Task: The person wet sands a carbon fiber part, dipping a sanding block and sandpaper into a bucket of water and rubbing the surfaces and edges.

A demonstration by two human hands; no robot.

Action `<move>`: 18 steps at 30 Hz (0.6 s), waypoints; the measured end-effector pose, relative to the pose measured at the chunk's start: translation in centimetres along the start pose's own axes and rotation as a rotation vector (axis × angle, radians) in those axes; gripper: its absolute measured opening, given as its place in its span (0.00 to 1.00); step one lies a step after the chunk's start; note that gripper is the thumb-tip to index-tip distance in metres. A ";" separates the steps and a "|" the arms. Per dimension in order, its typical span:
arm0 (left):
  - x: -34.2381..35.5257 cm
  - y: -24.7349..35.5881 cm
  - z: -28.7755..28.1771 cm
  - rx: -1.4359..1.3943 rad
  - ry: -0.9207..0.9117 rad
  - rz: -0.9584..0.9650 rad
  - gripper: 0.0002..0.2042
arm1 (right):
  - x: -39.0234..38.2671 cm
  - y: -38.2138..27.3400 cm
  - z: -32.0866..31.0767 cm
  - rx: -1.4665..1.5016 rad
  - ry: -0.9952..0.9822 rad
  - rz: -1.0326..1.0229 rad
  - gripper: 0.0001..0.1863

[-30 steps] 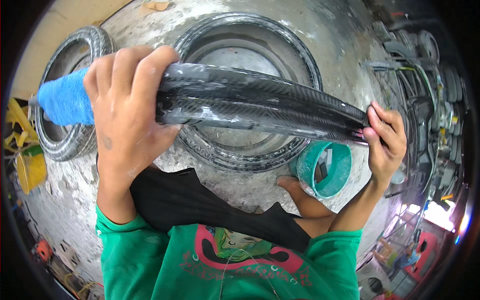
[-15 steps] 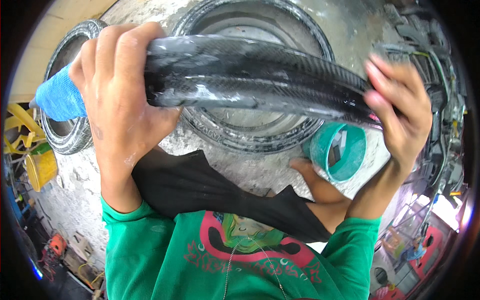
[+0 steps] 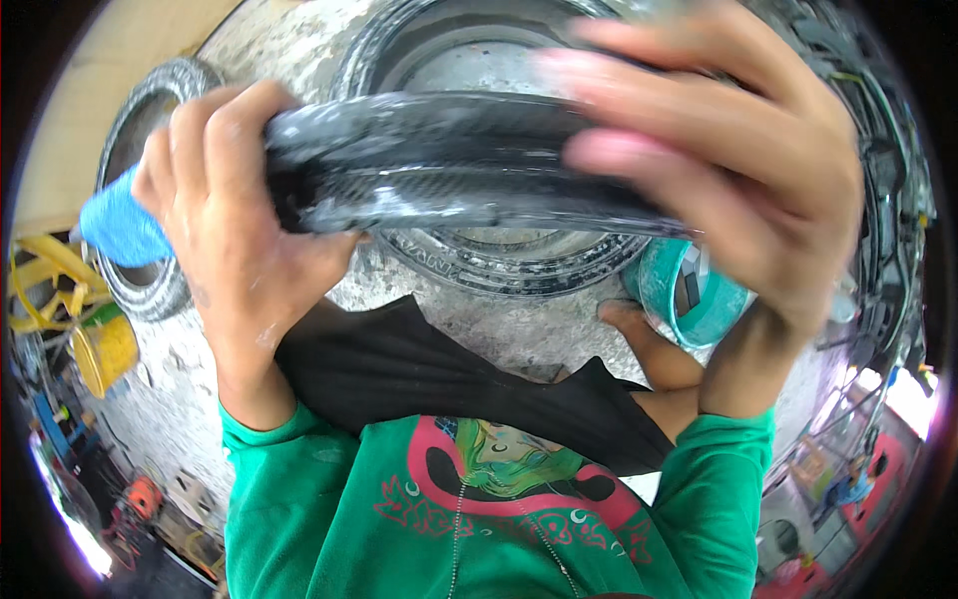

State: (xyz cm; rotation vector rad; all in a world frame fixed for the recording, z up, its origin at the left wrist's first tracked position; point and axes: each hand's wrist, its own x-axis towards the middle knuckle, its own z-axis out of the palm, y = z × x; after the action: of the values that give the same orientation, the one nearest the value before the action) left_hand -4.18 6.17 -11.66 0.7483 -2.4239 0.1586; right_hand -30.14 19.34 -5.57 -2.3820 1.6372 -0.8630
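My left hand (image 3: 230, 190) is closed around the left part of a long, curved, glossy black carbon-fibre-look piece (image 3: 419, 150). Whitish wet streaks mark its surface. Past my left hand, a blue cloth (image 3: 125, 222) covers the piece's far left end. My right hand (image 3: 738, 160) is over the right part of the piece, its fingers stretched and apart, blurred by motion. It hides that end, and whether the fingers touch the surface cannot be made out.
Below the piece lies a large tyre (image 3: 519, 275), with another tyre (image 3: 145, 290) at the left. A teal bucket (image 3: 714, 319) holding grey and dark blocks stands near my bare foot (image 3: 621, 315). A yellow container (image 3: 105, 354) is at the left; dark metal parts (image 3: 883, 190) crowd the right.
My right hand has moved left along the piece from its right end and now looks larger. The left hand keeps its hold, and the piece has shifted slightly left.
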 end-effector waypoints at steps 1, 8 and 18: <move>-0.4 -0.4 -0.1 0.004 -0.029 -0.034 0.31 | 0.0 -0.1 -0.1 -0.010 0.008 0.010 0.18; -0.3 -0.6 0.0 -0.041 -0.003 0.023 0.33 | -6.1 1.0 -4.3 -0.155 -0.035 0.162 0.19; -1.4 -2.3 -0.3 -0.036 -0.006 0.058 0.34 | -1.4 -1.5 1.4 -0.253 0.161 -0.055 0.18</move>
State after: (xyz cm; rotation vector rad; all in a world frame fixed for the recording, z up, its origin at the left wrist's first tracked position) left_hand -1.81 5.05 -12.33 0.6633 -2.4492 0.1353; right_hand -28.58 20.88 -6.66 -2.5955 1.8481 -0.9295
